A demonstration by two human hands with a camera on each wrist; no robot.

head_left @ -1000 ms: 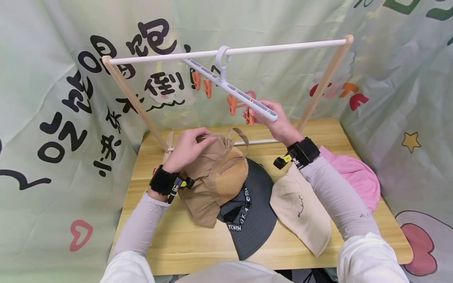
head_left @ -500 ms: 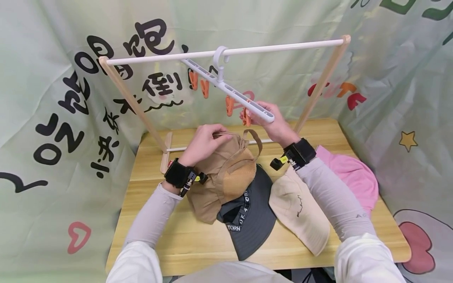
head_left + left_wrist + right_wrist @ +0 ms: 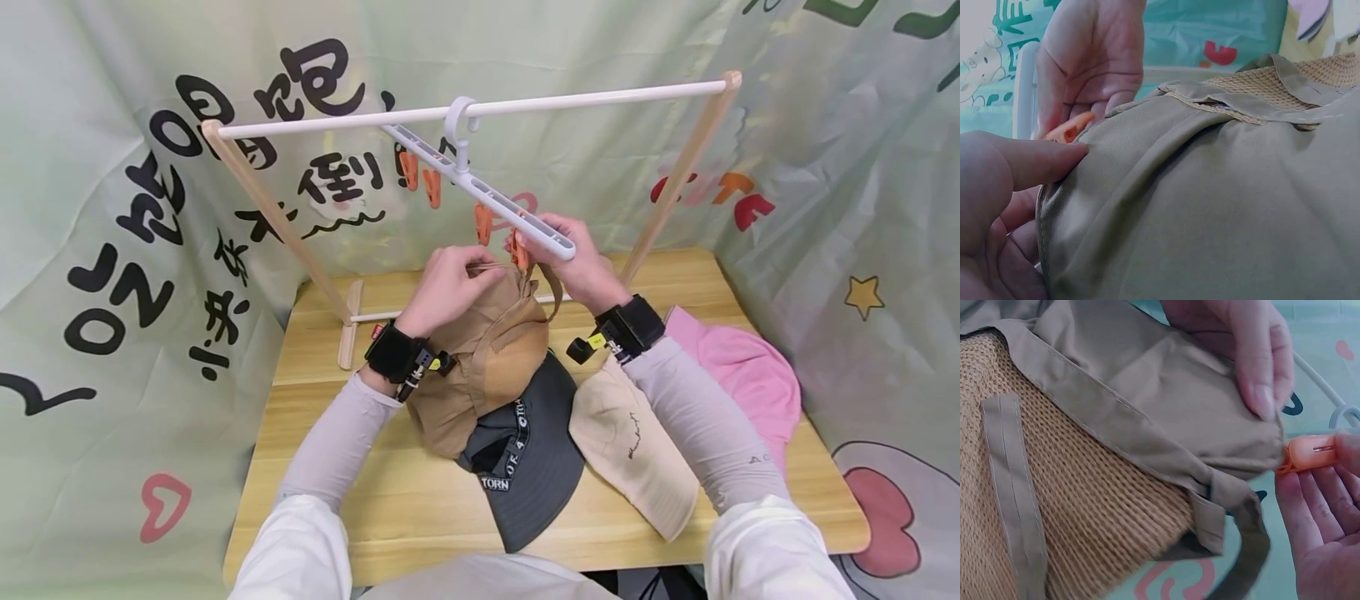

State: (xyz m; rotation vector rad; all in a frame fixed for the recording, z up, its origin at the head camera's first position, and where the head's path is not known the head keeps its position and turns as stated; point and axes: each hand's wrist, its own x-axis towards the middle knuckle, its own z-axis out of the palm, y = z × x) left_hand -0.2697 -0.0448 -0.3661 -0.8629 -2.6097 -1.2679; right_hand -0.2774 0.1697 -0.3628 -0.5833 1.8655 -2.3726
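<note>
My left hand (image 3: 455, 287) pinches the brim edge of a brown hat (image 3: 480, 358) with a woven straw crown and fabric straps, lifting it from the table. With thumb and fingers my right hand (image 3: 577, 262) pinches an orange clothespin (image 3: 1313, 453) hanging near the front end of a pale hanger (image 3: 517, 215). In the right wrist view the clip's tip meets the hat's brim edge; whether it has fabric between its jaws I cannot tell. The left wrist view shows the brown brim (image 3: 1166, 206) under my left thumb, with the clip just beyond.
The hanger hooks over a white rod (image 3: 600, 100) on a wooden-legged stand. More orange clips (image 3: 431, 188) hang along it. On the wooden table (image 3: 397, 533) lie a dark grey bucket hat (image 3: 543, 467), a cream hat (image 3: 630, 442) and a pink hat (image 3: 750, 375). Printed curtains surround the table.
My left hand has moved right and slightly up, bringing the brown hat's brim to the clip at my right hand. The right hand has barely moved.
</note>
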